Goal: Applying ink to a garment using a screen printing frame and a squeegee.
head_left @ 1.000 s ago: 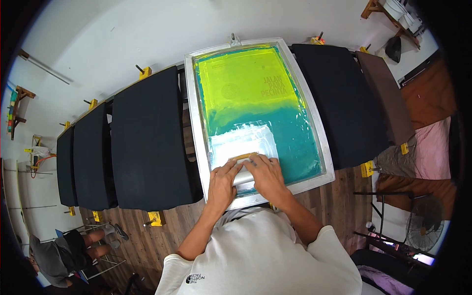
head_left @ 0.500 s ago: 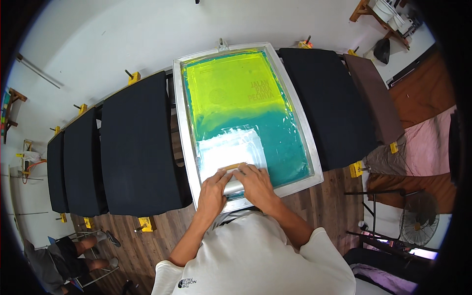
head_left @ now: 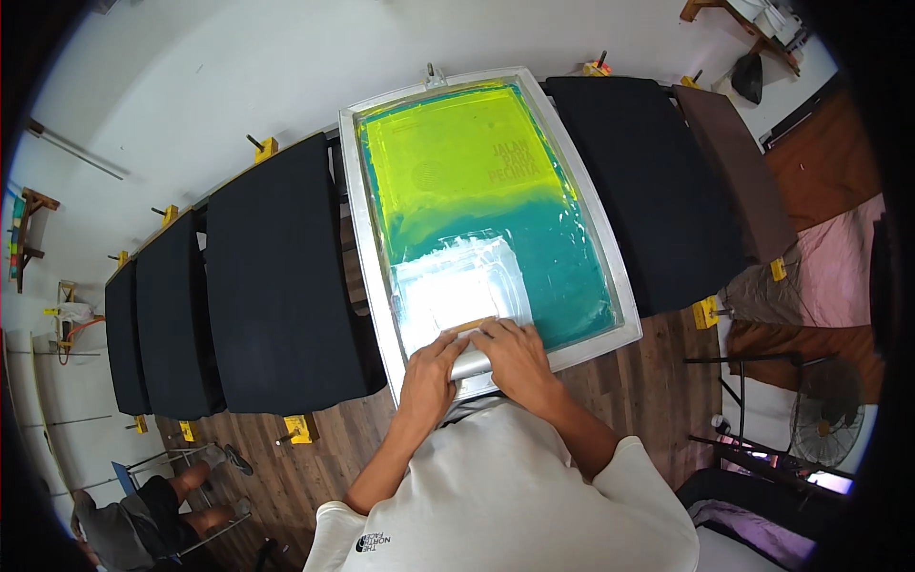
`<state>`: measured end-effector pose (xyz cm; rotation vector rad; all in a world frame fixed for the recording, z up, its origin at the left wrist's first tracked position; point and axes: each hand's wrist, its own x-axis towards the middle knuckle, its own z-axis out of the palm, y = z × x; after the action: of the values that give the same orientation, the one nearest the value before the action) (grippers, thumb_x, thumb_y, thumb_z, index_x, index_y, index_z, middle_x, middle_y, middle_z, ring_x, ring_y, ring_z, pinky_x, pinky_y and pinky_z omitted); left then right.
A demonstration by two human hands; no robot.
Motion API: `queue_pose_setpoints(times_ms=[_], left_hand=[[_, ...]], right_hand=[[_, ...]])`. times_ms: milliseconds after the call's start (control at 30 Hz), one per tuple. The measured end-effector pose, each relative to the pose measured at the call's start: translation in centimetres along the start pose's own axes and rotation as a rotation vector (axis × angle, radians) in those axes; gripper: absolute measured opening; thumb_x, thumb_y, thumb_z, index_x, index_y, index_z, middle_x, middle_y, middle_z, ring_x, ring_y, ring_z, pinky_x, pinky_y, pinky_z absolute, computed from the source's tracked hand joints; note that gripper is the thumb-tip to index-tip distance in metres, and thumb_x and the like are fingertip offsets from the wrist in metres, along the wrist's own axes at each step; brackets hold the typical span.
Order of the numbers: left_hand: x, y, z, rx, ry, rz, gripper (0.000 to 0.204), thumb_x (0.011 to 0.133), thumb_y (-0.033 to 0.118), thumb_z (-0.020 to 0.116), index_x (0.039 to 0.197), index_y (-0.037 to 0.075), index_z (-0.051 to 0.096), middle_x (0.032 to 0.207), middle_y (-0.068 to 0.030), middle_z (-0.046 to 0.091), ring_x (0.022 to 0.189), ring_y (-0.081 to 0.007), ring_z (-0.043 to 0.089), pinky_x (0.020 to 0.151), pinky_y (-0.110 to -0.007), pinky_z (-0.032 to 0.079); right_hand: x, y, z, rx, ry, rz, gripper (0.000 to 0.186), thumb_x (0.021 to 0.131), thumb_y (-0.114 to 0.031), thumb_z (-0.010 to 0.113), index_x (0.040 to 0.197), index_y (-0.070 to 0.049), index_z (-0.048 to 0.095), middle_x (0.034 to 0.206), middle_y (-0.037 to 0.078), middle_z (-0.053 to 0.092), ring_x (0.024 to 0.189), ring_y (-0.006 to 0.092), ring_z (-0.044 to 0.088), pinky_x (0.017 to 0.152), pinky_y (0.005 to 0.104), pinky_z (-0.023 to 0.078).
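Five covered boards flank the work, three black ones (head_left: 276, 276) to the left, then a black one (head_left: 648, 191) and a brown one (head_left: 734, 172) to the right, hemming in a pale metal frame (head_left: 367, 219) that sits between them. Yellow blocks (head_left: 300, 428) poke out along both ends of the row; over to the right stands a round fan (head_left: 827, 405), with pink cloth (head_left: 839, 276) hanging beyond it, and down at the lower left another person (head_left: 143, 520) is over by some metal bars. Inside the frame, a lime patch (head_left: 457, 153) with faint lettering fills the far half, teal spreads nearer, and a patch of white paint (head_left: 467, 276) gleams in the near left part. And there's the scraper (head_left: 474, 325), wood-coloured strip on top, right at the near end of that white! Left hand (head_left: 431, 381) and right hand (head_left: 515, 357) are both on it, side by side and close, fingers curled over its top, grasping it together. The thumbs are hard to make out, the scraper's lower edge is hidden, and the hands cover much of its ends. Whatever lies beneath the frame is out of sight, and the other person's head is lost in the dark rim.
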<state>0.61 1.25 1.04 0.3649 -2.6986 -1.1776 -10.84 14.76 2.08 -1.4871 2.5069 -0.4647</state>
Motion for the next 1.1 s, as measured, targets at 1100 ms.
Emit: queue_pose_setpoints(times_ms=[1100], left_hand=[[-2.6, 2.3, 0.1, 0.029, -0.143, -0.078, 0.07, 0.064, -0.017, 0.058, 0.131, 0.002, 0.058, 0.135, -0.0188, 0.057, 0.112, -0.0379, 0.059, 0.1, -0.044, 0.044]], right_hand=[[-3.0, -0.6, -1.1, 0.077, -0.097, 0.045, 0.03, 0.084, 0.001, 0.053, 0.11, -0.002, 0.066, 0.115, 0.015, 0.062, 0.115, 0.0306, 0.055, 0.086, 0.0459, 0.044]])
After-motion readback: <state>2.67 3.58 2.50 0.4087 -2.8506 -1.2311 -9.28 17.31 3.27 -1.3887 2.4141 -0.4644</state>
